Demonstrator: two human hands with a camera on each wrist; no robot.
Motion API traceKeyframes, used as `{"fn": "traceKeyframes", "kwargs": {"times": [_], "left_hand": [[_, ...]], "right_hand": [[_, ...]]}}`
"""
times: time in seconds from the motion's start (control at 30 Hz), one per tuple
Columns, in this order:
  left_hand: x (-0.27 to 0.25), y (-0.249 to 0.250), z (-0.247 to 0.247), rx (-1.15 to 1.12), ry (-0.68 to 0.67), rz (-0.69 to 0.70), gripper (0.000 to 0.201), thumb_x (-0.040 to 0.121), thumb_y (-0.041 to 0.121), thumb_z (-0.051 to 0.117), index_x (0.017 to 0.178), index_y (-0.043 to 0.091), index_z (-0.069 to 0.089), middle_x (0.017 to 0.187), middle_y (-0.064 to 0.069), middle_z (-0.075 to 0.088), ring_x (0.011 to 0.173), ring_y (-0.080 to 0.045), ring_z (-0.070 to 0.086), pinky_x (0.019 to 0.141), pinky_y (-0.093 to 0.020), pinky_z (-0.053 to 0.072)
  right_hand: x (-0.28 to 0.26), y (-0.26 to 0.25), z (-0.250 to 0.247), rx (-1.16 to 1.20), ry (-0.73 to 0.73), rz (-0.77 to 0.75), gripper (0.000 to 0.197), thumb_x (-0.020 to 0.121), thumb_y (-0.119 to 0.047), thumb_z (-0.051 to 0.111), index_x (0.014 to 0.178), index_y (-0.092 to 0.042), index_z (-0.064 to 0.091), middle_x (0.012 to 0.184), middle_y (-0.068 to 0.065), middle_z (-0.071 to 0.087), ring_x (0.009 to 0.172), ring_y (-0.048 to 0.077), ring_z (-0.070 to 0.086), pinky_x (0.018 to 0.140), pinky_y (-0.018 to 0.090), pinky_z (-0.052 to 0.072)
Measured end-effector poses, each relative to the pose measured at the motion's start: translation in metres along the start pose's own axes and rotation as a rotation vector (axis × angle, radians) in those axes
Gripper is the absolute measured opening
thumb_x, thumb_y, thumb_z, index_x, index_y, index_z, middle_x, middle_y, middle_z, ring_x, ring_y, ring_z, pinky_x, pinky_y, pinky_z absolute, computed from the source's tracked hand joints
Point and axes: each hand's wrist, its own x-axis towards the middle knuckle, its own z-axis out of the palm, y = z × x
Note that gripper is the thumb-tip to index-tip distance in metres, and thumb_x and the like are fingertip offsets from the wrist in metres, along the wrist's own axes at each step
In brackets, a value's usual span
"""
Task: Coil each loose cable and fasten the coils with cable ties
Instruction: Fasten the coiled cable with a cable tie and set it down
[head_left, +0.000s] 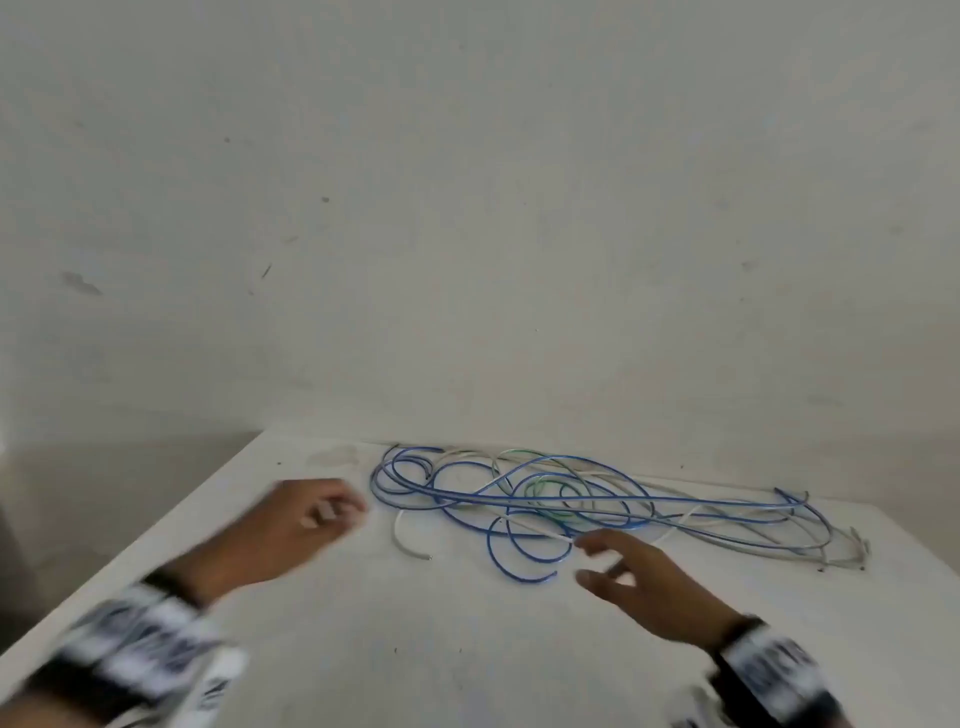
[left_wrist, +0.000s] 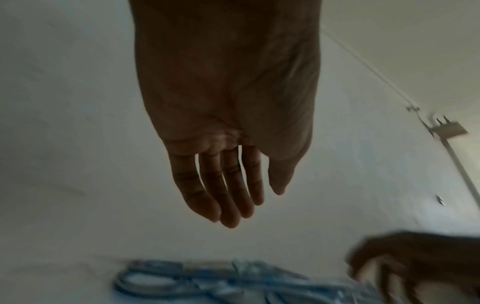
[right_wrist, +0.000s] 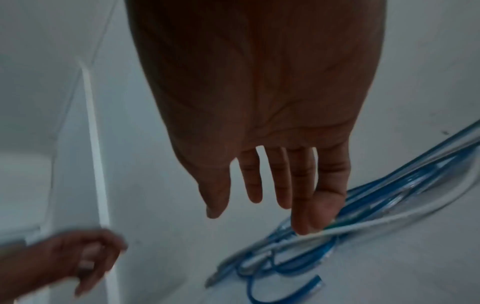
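Note:
A loose tangle of blue, white and green cables (head_left: 545, 499) sprawls across the far half of the white table (head_left: 363, 623). My right hand (head_left: 587, 558) hovers at its near edge with fingers spread and straight. In the right wrist view, the right hand (right_wrist: 259, 209) holds nothing, and its fingertips (right_wrist: 303, 226) sit just above a white cable (right_wrist: 363, 226); whether they touch it is unclear. My left hand (head_left: 322, 512) is blurred, left of the tangle, and grips nothing. The left wrist view shows that hand (left_wrist: 249, 203) with straight fingers above the blurred cables (left_wrist: 207, 281).
A plain wall (head_left: 467, 208) rises right behind the table. The table's left edge (head_left: 156, 530) runs diagonally toward me. A faint pale patch (head_left: 332, 457) lies near the back left corner, too blurred to identify. Bare tabletop lies between my hands.

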Motion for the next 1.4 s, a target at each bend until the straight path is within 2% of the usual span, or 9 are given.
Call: {"fn": "traceKeyframes", "kwargs": {"times": [0.17,0.3,0.43,0.6,0.83,1.0,1.1,1.27,1.4], "left_hand": [[0.078,0.024,0.116,0.218,-0.307,0.053,0.052,0.094,0.040,0.066,0.140,0.021,0.053,0.130,0.000,0.053,0.096,-0.023,0.068,0.089,-0.025,0.047],[0.100,0.022,0.162,0.278,-0.357,-0.022,0.068,0.099,0.037,0.059,0.156,0.019,0.029,0.155,-0.004,0.033,0.132,-0.025,0.049,0.109,-0.033,0.039],[0.113,0.010,0.183,0.324,-0.371,-0.077,0.063,0.098,0.038,0.059,0.153,0.019,0.035,0.155,-0.002,0.035,0.143,-0.021,0.038,0.116,-0.039,0.034],[0.123,0.007,0.190,0.216,-0.186,-0.048,0.029,0.098,0.032,0.057,0.125,0.026,0.061,0.122,0.007,0.062,0.109,-0.011,0.060,0.098,-0.033,0.049],[0.140,0.013,0.161,-0.157,0.186,-0.028,0.021,0.101,0.035,0.057,0.088,0.023,0.069,0.084,0.005,0.072,0.054,0.003,0.055,0.057,-0.018,0.043],[0.151,0.015,0.137,-0.011,0.392,0.030,0.031,0.091,0.048,0.067,0.076,0.021,0.066,0.064,0.009,0.061,0.060,-0.005,0.050,0.052,-0.019,0.033],[0.155,0.006,0.122,-0.119,0.428,-0.100,0.048,0.088,0.055,0.068,0.066,0.017,0.050,0.052,0.008,0.048,0.053,-0.016,0.043,0.054,-0.033,0.036],[0.150,0.003,0.100,-1.110,0.479,-0.293,0.031,0.101,0.023,0.057,0.073,0.017,0.047,0.056,0.008,0.029,0.043,-0.005,0.026,0.045,-0.022,0.024],[0.142,0.007,0.094,-1.457,0.419,-0.290,0.022,0.105,0.022,0.044,0.091,0.013,0.058,0.060,0.008,0.038,0.048,-0.005,0.033,0.047,-0.018,0.032]], "right_hand": [[0.074,0.003,0.035,-0.364,-0.133,0.122,0.067,0.101,-0.050,0.054,0.156,-0.020,0.032,0.161,0.001,0.034,0.148,0.019,0.033,0.119,0.032,0.029],[0.084,0.020,0.051,-0.396,-0.107,0.148,0.056,0.102,-0.041,0.055,0.151,-0.019,0.040,0.156,0.003,0.041,0.144,0.020,0.038,0.115,0.029,0.032],[0.086,0.025,0.050,-0.334,-0.031,0.123,0.021,0.097,-0.027,0.064,0.118,-0.025,0.066,0.121,-0.002,0.064,0.112,0.014,0.060,0.096,0.026,0.047],[0.085,0.005,0.035,0.030,0.213,-0.075,0.014,0.095,-0.019,0.071,0.086,-0.030,0.071,0.079,-0.008,0.069,0.065,0.001,0.054,0.063,0.014,0.043],[0.099,-0.020,0.002,0.597,0.677,-0.193,0.014,0.102,-0.016,0.059,0.094,-0.016,0.071,0.069,-0.015,0.064,0.064,0.000,0.051,0.064,0.016,0.042],[0.106,-0.015,0.007,0.667,0.873,-0.172,0.018,0.105,-0.018,0.054,0.099,-0.020,0.071,0.069,-0.004,0.056,0.064,0.003,0.050,0.065,0.011,0.044],[0.110,-0.008,0.002,0.505,0.817,-0.154,0.015,0.102,-0.022,0.059,0.092,-0.026,0.068,0.063,-0.005,0.052,0.057,0.004,0.044,0.056,0.014,0.039],[0.106,0.025,-0.009,0.100,0.235,-0.140,0.041,0.093,-0.051,0.063,0.080,-0.013,0.065,0.060,-0.007,0.040,0.057,0.006,0.033,0.056,0.030,0.030],[0.099,0.020,-0.014,0.357,0.364,-0.145,0.033,0.092,-0.046,0.064,0.088,-0.014,0.070,0.059,-0.003,0.043,0.056,0.009,0.033,0.052,0.023,0.029]]}}
